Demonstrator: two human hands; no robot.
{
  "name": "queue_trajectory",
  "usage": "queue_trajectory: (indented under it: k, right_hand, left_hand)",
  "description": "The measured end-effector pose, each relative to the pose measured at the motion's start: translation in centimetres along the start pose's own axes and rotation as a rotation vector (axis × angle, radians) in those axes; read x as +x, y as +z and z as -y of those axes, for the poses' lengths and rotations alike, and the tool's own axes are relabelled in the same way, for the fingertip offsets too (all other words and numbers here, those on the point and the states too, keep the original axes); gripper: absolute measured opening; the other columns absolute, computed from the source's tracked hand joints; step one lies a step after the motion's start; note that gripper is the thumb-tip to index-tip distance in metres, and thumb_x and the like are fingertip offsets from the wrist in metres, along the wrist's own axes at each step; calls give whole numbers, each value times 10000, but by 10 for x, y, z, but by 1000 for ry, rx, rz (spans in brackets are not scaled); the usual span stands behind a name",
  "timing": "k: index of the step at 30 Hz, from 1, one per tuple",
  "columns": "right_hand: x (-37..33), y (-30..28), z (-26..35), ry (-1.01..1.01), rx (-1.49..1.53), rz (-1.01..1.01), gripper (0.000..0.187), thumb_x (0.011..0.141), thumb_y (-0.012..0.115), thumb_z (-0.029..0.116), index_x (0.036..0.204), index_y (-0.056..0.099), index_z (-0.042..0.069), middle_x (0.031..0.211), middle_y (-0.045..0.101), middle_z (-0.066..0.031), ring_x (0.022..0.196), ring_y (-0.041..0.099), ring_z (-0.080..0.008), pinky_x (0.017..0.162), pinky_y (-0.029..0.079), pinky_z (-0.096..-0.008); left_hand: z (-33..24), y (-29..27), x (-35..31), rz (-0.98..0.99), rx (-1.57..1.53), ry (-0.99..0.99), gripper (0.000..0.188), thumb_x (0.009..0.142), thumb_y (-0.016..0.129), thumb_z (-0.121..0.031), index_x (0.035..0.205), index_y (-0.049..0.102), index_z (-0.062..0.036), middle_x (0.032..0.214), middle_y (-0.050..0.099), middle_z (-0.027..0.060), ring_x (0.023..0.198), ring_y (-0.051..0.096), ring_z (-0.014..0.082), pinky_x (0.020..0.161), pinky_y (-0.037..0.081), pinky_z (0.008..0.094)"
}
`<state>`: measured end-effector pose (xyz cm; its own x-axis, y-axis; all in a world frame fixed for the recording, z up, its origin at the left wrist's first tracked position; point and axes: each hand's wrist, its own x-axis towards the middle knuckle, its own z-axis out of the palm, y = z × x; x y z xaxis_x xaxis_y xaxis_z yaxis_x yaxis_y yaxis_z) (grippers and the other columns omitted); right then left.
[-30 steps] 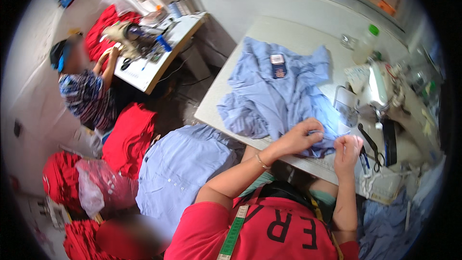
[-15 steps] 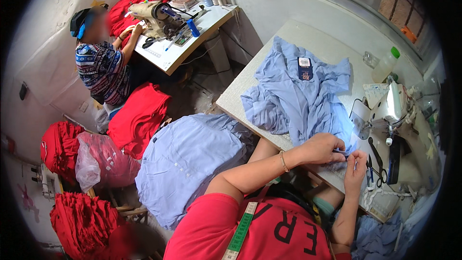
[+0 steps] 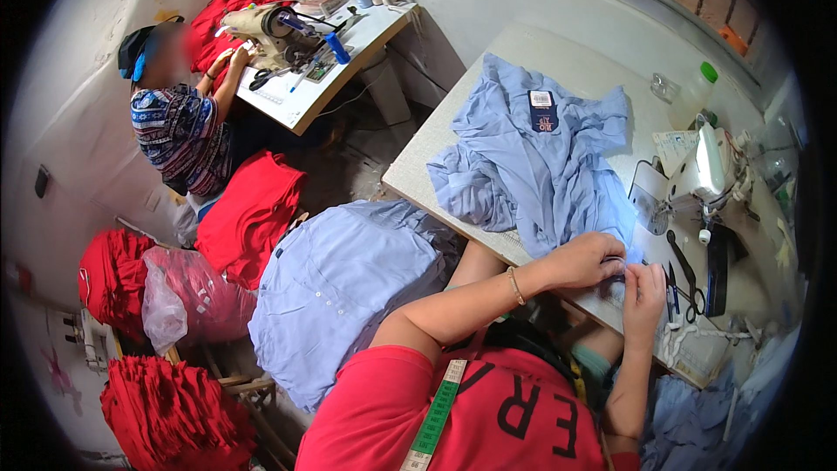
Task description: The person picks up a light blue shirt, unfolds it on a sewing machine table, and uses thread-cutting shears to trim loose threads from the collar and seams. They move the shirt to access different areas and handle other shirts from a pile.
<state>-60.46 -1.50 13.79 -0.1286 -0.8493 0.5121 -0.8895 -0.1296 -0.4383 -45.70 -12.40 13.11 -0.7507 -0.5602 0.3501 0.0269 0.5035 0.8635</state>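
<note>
A light blue garment (image 3: pixel 558 166) with a dark label near its neck lies crumpled across the sewing table (image 3: pixel 540 44). Its near hem reaches my left hand (image 3: pixel 586 262), whose fingers are closed on the edge of the cloth. Right beside it, my right hand (image 3: pixel 643 292) pinches at the same edge, fingertips almost touching the left ones. What exactly lies between the right fingertips is too small to tell. The white sewing machine (image 3: pixel 702 170) stands just beyond my hands, its lamp lighting the hem. Black scissors (image 3: pixel 689 283) rest to the right of my right hand.
A pile of light blue garments (image 3: pixel 344 296) is at my left, with red cloth stacks (image 3: pixel 170 414) and a plastic bag (image 3: pixel 196 296) farther left. Across the room a person (image 3: pixel 183 131) works at another sewing machine (image 3: pixel 275 30). A green-capped bottle (image 3: pixel 697 87) stands behind the garment.
The whole view has shifted slightly. My hands stay close together at the garment's hem, and the pinched cloth edge has turned a little between the fingers.
</note>
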Motion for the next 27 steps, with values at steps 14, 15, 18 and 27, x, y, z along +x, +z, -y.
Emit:
queue_trajectory:
  k: [14,15,18,27]
  right_hand:
    - [-1,-2,-7,435,1137,287,72,902,486,47,837,460,34,889,507,-68,774,466,-138,666,390,-260]
    - [1,2,-6,337,981,244,70,908,477,52,843,460,32,881,518,-70,756,473,-140,655,393,-263]
    - [3,14,-14,185,548,144,78,923,449,63,857,460,24,849,541,-71,708,489,-148,632,402,-274]
    - [20,-12,-3,113,481,159,450,749,693,129,1163,539,42,1221,514,-104,1140,486,-255,1011,323,-338]
  left_hand:
    - [-3,-11,2,145,-155,-204,179,888,552,-174,886,603,-2,717,581,137,644,539,234,624,435,349]
    - [0,-11,1,135,-161,-197,172,890,548,-168,885,603,-5,710,578,132,638,534,230,622,434,348]
    - [9,-6,-3,68,-70,-130,179,899,537,-163,890,601,4,737,595,130,662,542,210,632,436,343]
    - [6,-24,-1,188,-101,-107,199,904,552,-168,973,612,10,824,622,102,772,565,146,715,461,302]
